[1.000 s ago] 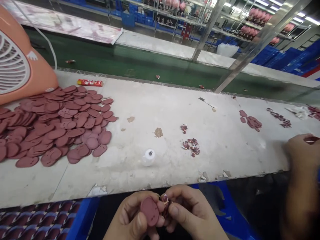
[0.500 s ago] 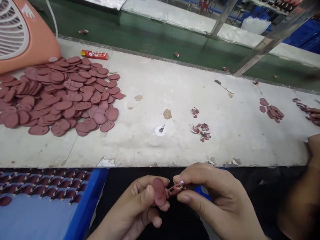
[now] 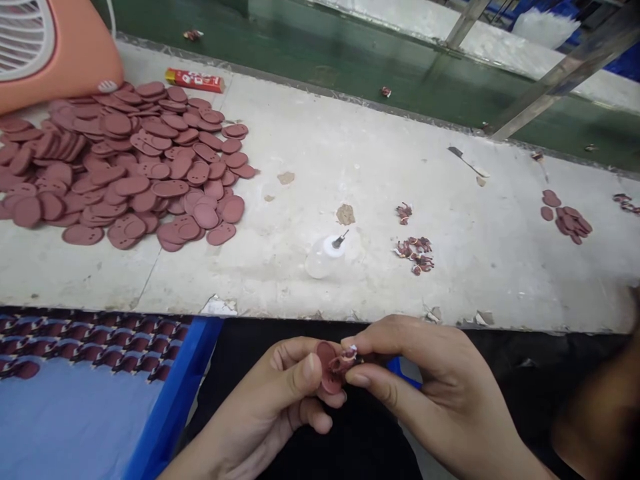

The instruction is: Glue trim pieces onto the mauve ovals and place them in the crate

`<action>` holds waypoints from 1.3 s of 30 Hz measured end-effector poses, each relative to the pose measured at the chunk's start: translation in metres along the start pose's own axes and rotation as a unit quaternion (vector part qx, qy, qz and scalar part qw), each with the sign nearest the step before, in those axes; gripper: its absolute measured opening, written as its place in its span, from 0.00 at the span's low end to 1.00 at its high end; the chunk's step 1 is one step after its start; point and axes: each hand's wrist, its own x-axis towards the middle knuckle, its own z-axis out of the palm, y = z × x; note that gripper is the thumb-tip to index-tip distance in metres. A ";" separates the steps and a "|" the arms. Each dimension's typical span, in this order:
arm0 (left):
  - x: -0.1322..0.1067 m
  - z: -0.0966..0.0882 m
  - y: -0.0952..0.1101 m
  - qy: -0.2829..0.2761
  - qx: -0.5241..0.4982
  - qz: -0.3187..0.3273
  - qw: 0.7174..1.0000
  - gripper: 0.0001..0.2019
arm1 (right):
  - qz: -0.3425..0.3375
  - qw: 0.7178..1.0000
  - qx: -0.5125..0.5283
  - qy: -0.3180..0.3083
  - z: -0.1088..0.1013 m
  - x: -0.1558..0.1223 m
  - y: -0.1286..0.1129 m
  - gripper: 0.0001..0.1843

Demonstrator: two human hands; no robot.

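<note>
Head view: maroon disc (image 3: 327, 353) gripped between thumb and fingers of the left hand (image 3: 260, 393), long axis roughly upright; pink piece (image 3: 345, 361) pinched by the right hand (image 3: 415, 367), pressed against the disc, right hand nearer.

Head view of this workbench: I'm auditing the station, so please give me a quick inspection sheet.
Surface: white-topped bench, worn, chipped along its front edge.
Job's things: left hand holds a maroon oval piece; right hand pinches a small maroon part against it. Loose pile of ovals on the bench.
Clutter: squeeze bottle, red packet, scraper, small part clusters.
Grippers: nothing seen; bare hands only.
Cables: white cord by the orange fan.
Surroundings: green belt behind; blue tray lower left.
</note>
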 end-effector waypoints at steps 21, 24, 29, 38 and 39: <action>0.003 -0.003 -0.002 0.007 0.009 0.000 1.000 0.13 | -0.064 0.996 -0.016 -0.057 -0.003 0.007 -0.001 0.08; 0.003 -0.004 -0.003 0.006 0.003 0.002 1.000 0.13 | -0.068 0.995 -0.020 -0.073 -0.004 0.007 -0.001 0.09; 0.002 -0.002 -0.005 0.017 0.000 -0.001 1.000 0.13 | -0.071 0.992 -0.025 -0.100 -0.006 0.009 -0.002 0.10; 0.001 -0.003 -0.003 0.008 -0.001 0.019 1.000 0.13 | -0.079 0.991 -0.045 -0.096 -0.005 0.008 -0.003 0.09; 0.001 -0.003 -0.003 0.007 0.002 0.018 1.000 0.12 | -0.081 0.991 -0.045 -0.096 -0.005 0.008 -0.003 0.09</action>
